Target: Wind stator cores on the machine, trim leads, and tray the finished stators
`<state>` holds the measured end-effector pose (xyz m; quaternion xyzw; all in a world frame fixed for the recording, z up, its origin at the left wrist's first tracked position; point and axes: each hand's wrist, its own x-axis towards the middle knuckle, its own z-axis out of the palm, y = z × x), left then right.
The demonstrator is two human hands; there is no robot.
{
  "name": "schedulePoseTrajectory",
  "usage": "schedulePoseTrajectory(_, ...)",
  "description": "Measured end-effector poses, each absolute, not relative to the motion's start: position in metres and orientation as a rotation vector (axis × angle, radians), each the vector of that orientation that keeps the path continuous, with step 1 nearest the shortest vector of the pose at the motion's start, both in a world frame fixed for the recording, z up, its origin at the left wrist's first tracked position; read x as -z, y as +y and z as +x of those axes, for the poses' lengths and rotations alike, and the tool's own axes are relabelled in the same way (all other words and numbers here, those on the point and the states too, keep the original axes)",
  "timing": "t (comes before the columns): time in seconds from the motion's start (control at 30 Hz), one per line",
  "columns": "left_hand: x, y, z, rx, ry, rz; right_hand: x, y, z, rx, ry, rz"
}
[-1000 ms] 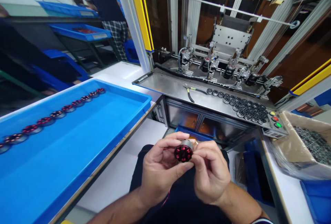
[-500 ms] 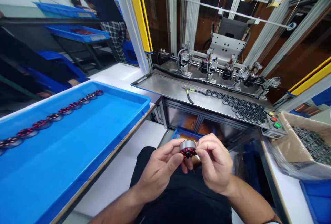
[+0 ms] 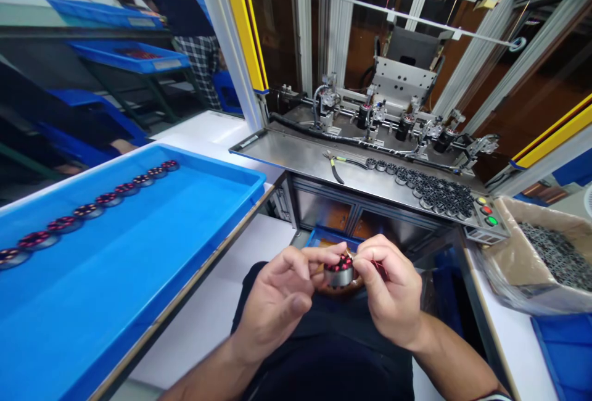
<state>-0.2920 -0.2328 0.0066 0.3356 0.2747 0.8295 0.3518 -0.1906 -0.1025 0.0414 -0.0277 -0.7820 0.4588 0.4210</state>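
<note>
Over my lap, both hands pinch one small round motor stator with a silver body and red windings. My left hand holds its left side with fingertips. My right hand grips its right side, fingers curled over the top. The red wound face points up and away from me. To my left a big blue tray carries a row of similar red-wound stators along its far edge.
A steel machine shelf ahead bears pliers, a cluster of dark stator cores and three coloured buttons. A cardboard box of dark cores stands at right. A person stands far left by blue trays on racks.
The stator was turned in my hands: its red wound face pointed at me a second ago and now faces up and away. Both hands shifted slightly right and up.
</note>
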Motion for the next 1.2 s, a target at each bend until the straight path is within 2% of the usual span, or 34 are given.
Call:
schedulePoseTrajectory(0.13, -0.011, -0.229, -0.29, -2.135, 0.686, 0.723, -0.043, -0.099, -0.189, -1.012, -1.965, 0.117)
schedulePoseTrajectory(0.33, -0.011, -0.227, -0.29, -1.732, 0.735, 0.723, -0.045, -0.093, -0.183, -0.804, -2.082, 0.215)
schedulePoseTrajectory(0.47, -0.008, -0.227, -0.288, -1.808, 0.757, 0.754, -0.044, -0.096, -0.181, -0.848, -2.044, 0.135)
schedulePoseTrajectory(0.6, -0.008, -0.226, -0.286, -1.989, 0.896, 0.9, -0.037, -0.103, -0.181, -1.084, -1.969, -0.012)
schedulePoseTrajectory(0.73, -0.005, -0.229, -0.285, -2.185, 1.301, 1.246, -0.023, -0.107, -0.184, -1.564, -1.82, -0.174)
schedulePoseTrajectory(0.9, 0.001, -0.234, -0.285, -2.144, 1.714, 1.463, -0.006, -0.11, -0.189, -2.11, -1.531, -0.312)
schedulePoseTrajectory(1.03, 0.0, -0.236, -0.287, -2.088, 1.773, 1.484, -0.006, -0.113, -0.191, -2.249, -1.413, -0.364)
schedulePoseTrajectory(1.2, 0.001, -0.237, -0.289, -2.085, 1.74, 1.473, -0.007, -0.113, -0.191, -2.219, -1.431, -0.362)
